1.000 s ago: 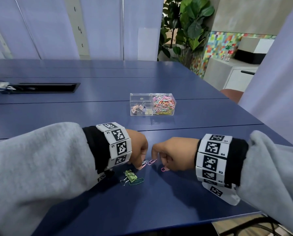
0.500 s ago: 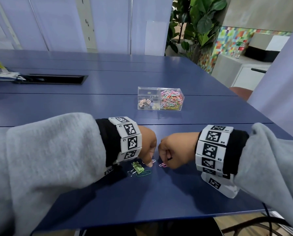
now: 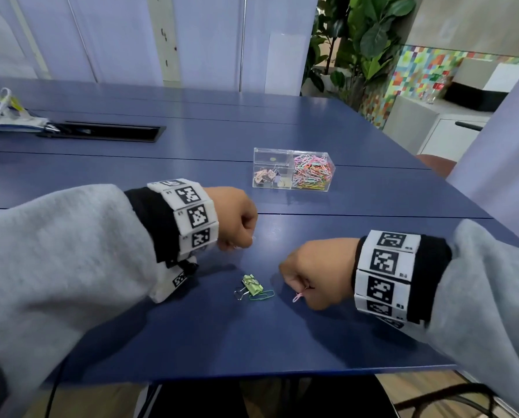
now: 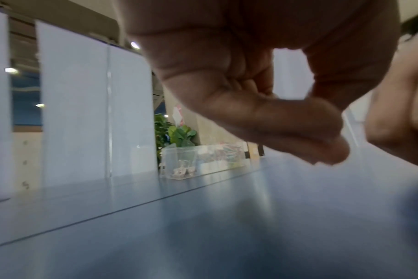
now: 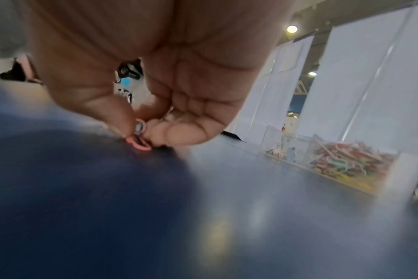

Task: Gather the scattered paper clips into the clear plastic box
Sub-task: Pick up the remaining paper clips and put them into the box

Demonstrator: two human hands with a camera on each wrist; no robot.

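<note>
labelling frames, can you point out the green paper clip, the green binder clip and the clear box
green paper clip (image 3: 262, 295), head view, wire loop
green binder clip (image 3: 252, 286), head view, green body
clear box (image 3: 270, 157), head view, left compartment's wall

Clear plastic box (image 3: 292, 170), glossy table (image 3: 222, 333)

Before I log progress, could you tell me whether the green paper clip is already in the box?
No, the green paper clip lies on the table beside a green binder clip, well short of the box.
</note>
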